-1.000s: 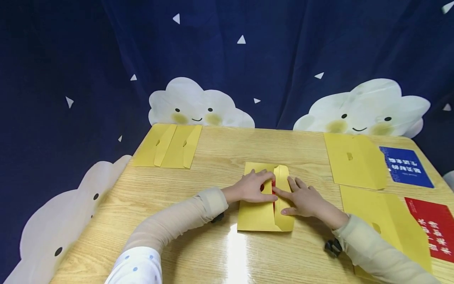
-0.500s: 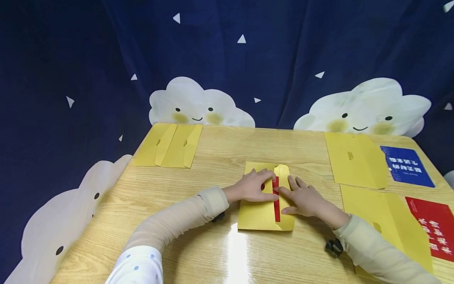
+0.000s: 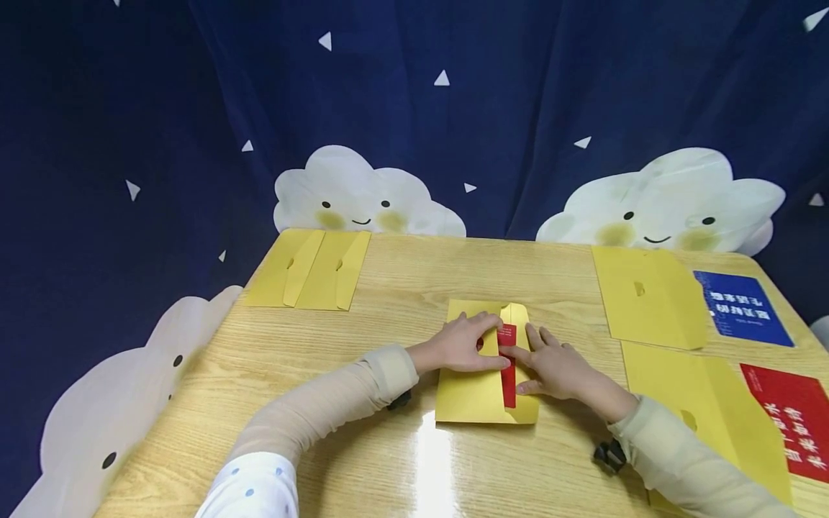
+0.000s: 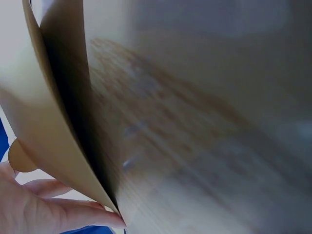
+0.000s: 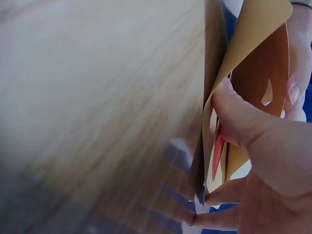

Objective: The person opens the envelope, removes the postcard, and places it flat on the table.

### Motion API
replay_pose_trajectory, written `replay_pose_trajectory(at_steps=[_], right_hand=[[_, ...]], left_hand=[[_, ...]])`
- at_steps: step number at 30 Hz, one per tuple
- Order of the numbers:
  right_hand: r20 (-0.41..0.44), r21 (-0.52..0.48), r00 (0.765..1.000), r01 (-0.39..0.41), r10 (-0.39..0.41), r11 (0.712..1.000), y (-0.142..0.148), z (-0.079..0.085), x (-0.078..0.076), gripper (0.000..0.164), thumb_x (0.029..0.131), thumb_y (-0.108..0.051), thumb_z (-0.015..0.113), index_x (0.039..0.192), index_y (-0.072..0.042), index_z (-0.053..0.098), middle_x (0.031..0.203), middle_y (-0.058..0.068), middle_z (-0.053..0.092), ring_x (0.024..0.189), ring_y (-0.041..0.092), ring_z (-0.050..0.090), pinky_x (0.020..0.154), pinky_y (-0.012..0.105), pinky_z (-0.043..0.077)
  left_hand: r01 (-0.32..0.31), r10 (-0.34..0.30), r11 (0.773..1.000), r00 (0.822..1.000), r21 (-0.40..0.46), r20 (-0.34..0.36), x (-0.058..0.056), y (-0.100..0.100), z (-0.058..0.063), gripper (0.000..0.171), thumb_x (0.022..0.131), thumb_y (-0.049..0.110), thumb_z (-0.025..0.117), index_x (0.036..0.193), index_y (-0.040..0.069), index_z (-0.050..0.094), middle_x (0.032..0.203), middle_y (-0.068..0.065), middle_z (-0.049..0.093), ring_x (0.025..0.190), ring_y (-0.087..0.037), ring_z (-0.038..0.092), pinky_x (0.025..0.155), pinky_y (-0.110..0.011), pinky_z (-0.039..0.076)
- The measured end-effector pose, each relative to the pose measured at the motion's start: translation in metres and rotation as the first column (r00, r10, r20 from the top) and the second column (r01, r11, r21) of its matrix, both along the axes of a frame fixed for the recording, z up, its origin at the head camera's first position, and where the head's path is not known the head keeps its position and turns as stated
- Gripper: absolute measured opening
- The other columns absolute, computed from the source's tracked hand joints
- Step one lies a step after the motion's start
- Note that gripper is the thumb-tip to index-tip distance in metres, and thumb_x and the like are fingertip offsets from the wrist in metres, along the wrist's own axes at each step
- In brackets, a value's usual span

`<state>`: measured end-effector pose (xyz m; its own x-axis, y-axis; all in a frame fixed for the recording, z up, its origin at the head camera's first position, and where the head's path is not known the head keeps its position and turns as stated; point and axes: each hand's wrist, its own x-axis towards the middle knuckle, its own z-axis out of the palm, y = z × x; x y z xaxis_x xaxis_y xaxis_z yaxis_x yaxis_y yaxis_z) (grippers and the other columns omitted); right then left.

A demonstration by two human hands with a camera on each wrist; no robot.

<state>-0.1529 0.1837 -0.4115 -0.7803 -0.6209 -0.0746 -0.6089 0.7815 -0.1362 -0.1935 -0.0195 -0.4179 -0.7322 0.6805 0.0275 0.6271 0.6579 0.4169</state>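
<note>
Yellow envelope [image 3: 469, 399] under spread fingers, left hand [image 3: 461, 345] on its left side, right hand [image 3: 562, 368] at its flap, index touching a red card [image 3: 509, 392], mid-table on glossy wood grain [image 3: 414, 270], glare [image 3: 432, 471] nearer, far navy curtain [image 3: 388, 108] with smiling white clouds [image 3: 369, 187].

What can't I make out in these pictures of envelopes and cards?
Red card, left part: hidden by the middle envelope, head view.
Its small print: too tiny to read, head view.
Second red card: cut off by the right edge, head view.
Lower-right envelope: partly behind the right sleeve, head view.
Tabletop: blurred, right wrist view.
</note>
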Motion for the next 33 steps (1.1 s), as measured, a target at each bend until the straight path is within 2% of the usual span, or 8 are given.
replay_pose_trajectory(at_steps=[3,10,18,21,25,29,31,33], right_hand=[[0.005,-0.029,1.000,0.002,-0.002,1.000,0.001,0.000,0.000,0.066,0.074,-0.046,0.069,0.129,-0.013,0.051,0.131,0.040,0.031,0.111,0.059,0.037,0.070,0.065,0.041],[0.013,-0.073,1.000,0.001,0.000,0.997,0.006,-0.003,-0.001,0.067,0.074,-0.045,0.069,0.128,-0.011,0.050,0.138,0.034,0.027,0.114,0.058,0.034,0.070,0.066,0.040],[0.002,-0.127,0.998,-0.065,0.066,0.990,0.015,-0.002,-0.002,0.065,0.074,-0.036,0.073,0.129,-0.009,0.050,0.136,0.032,0.034,0.115,0.056,0.036,0.077,0.060,0.043],[0.046,-0.142,0.996,-0.066,0.074,0.988,0.019,-0.001,-0.002,0.063,0.075,-0.030,0.073,0.130,-0.008,0.050,0.136,0.034,0.031,0.119,0.054,0.032,0.085,0.058,0.040],[0.157,-0.189,0.986,-0.031,0.061,0.981,0.025,0.002,-0.003,0.057,0.082,-0.025,0.067,0.132,-0.007,0.049,0.136,0.039,0.024,0.123,0.055,0.024,0.091,0.061,0.033],[0.260,-0.218,0.965,0.035,0.024,0.975,0.029,0.006,-0.004,0.052,0.088,-0.032,0.057,0.132,-0.006,0.048,0.136,0.041,0.022,0.124,0.057,0.018,0.091,0.065,0.027],[0.281,-0.224,0.960,0.064,0.001,0.972,0.029,0.007,-0.004,0.053,0.089,-0.036,0.055,0.131,-0.006,0.049,0.136,0.039,0.024,0.124,0.056,0.018,0.092,0.066,0.025],[0.268,-0.232,0.963,0.081,-0.016,0.969,0.029,0.006,-0.003,0.055,0.087,-0.040,0.056,0.129,-0.005,0.051,0.136,0.037,0.028,0.124,0.055,0.021,0.092,0.065,0.026]], left_hand=[[-0.002,0.002,1.000,1.000,-0.001,-0.002,0.000,0.001,0.000,0.056,0.080,0.056,0.057,0.121,0.019,0.047,0.114,0.004,0.052,0.083,-0.007,0.050,0.097,-0.046,0.032],[-0.024,0.024,1.000,1.000,-0.014,0.017,0.000,0.002,0.003,0.063,0.080,0.059,0.055,0.127,0.019,0.045,0.128,0.001,0.049,0.104,-0.013,0.051,0.099,-0.047,0.031],[-0.041,0.042,0.998,0.999,-0.048,0.025,0.001,0.004,0.002,0.065,0.079,0.061,0.055,0.129,0.021,0.044,0.132,0.001,0.046,0.110,-0.021,0.051,0.095,-0.053,0.033],[-0.051,0.052,0.997,0.998,-0.057,0.025,0.001,0.004,0.001,0.065,0.078,0.062,0.055,0.128,0.022,0.044,0.131,0.003,0.047,0.106,-0.022,0.050,0.090,-0.053,0.036],[-0.056,0.059,0.996,0.998,-0.063,0.032,0.001,0.005,0.001,0.065,0.077,0.063,0.055,0.128,0.023,0.044,0.129,0.003,0.047,0.104,-0.020,0.050,0.088,-0.051,0.038],[-0.064,0.067,0.996,0.997,-0.061,0.042,0.001,0.005,0.000,0.067,0.077,0.063,0.055,0.129,0.023,0.043,0.130,0.002,0.046,0.107,-0.022,0.049,0.090,-0.050,0.037],[-0.070,0.073,0.996,0.996,-0.063,0.044,0.001,0.005,0.000,0.068,0.077,0.064,0.055,0.130,0.024,0.043,0.131,0.002,0.046,0.107,-0.026,0.049,0.088,-0.051,0.037],[-0.075,0.078,0.995,0.996,-0.067,0.045,0.002,0.005,0.000,0.068,0.076,0.064,0.055,0.130,0.024,0.042,0.132,0.002,0.045,0.107,-0.030,0.048,0.086,-0.054,0.038]])
